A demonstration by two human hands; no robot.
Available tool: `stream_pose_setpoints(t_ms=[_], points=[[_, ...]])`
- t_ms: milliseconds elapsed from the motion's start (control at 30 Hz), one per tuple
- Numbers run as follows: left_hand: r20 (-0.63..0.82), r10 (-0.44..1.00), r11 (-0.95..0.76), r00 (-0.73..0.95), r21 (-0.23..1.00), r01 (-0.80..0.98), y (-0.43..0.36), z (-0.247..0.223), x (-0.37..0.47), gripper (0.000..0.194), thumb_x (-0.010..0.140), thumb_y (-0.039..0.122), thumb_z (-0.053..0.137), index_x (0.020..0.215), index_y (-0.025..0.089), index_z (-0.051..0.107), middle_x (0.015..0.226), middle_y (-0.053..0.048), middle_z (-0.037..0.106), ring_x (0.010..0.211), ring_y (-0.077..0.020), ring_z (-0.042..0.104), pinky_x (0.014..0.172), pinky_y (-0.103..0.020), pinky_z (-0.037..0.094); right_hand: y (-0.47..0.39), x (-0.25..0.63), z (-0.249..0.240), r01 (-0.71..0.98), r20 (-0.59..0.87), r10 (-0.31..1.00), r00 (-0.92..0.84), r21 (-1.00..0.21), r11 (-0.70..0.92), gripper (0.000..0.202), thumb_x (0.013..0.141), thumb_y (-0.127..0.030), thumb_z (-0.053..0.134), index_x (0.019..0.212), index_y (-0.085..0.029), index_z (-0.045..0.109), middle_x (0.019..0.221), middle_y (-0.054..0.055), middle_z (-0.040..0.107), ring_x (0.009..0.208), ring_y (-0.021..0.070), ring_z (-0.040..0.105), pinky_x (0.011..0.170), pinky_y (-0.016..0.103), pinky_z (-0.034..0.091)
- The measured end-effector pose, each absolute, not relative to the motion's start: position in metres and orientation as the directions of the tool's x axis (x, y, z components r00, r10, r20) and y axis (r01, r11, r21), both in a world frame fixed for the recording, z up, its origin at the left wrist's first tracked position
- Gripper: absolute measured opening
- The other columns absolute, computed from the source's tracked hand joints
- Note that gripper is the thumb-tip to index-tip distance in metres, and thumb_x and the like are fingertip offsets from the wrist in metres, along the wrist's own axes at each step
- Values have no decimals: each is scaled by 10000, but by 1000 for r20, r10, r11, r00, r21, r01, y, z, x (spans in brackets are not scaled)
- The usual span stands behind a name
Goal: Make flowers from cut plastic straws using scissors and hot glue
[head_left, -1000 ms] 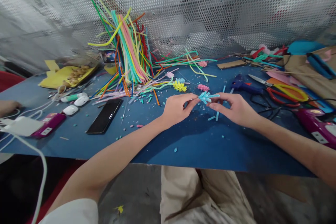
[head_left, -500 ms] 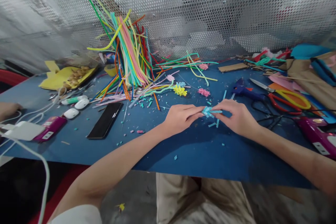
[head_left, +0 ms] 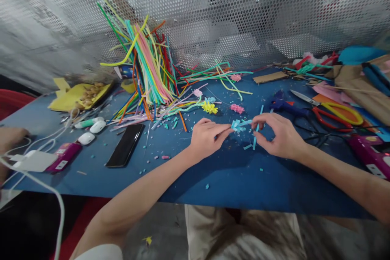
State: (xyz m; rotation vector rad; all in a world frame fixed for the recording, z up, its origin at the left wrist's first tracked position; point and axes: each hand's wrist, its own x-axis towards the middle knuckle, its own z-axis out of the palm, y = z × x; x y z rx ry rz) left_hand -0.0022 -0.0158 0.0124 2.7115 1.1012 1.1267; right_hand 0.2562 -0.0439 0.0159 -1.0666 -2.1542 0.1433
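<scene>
My left hand (head_left: 207, 137) pinches a light-blue cluster of short strips (head_left: 237, 126) between thumb and fingertips, above the blue table. One strip sticks out of the cluster to the right, its end close to the fingertips of my right hand (head_left: 280, 135). The thumb and forefinger of that hand are apart; whether they touch the strip's end is hard to tell. Loose light-blue strips (head_left: 254, 142) lie on the table beneath the right fingers. Beyond the hands sit a yellow fuzzy cluster (head_left: 209, 108) and a pink one (head_left: 237, 108).
Pipe cleaners (head_left: 149, 65) stand bundled at the back. A phone (head_left: 125, 145) lies left, near white cables and a purple device (head_left: 63, 156). Right are a dark-blue glue gun (head_left: 288, 107) and scissors (head_left: 332, 114). Another person's hand (head_left: 12, 138) rests far left.
My right hand has let go of the blue cluster and drawn slightly right, thumb and forefinger parting. My left hand still grips the cluster. The view has shifted slightly.
</scene>
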Motion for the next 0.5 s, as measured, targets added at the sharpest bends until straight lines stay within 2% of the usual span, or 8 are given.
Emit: stream_pose_setpoints(t_ms=[133, 233, 500], points=[[614, 649, -716, 449, 293, 634, -17, 15, -2, 269, 968, 417, 580, 894, 236, 764, 729, 4, 760, 594, -103, 651, 742, -303, 440, -46, 252, 13, 617, 630, 653, -420, -329, 715, 162, 847, -265, 699, 991, -231, 632, 843, 22, 720, 683, 167, 642, 710, 353, 509], [608, 655, -718, 449, 314, 622, -19, 16, -1, 286, 972, 422, 571, 885, 233, 767, 695, 2, 748, 579, -100, 640, 731, -297, 431, -48, 248, 13, 624, 670, 651, -356, -349, 700, 168, 852, -267, 711, 1008, -228, 659, 875, 24, 741, 660, 148, 641, 681, 326, 511], [594, 649, -733, 475, 322, 599, -24, 14, 5, 290, 985, 409, 554, 893, 240, 770, 719, 1, 763, 590, -100, 657, 727, -301, 424, -45, 250, 12, 628, 646, 650, -400, -323, 708, 117, 886, -294, 676, 992, -290, 727, 834, -8, 759, 682, 160, 664, 664, 318, 497]])
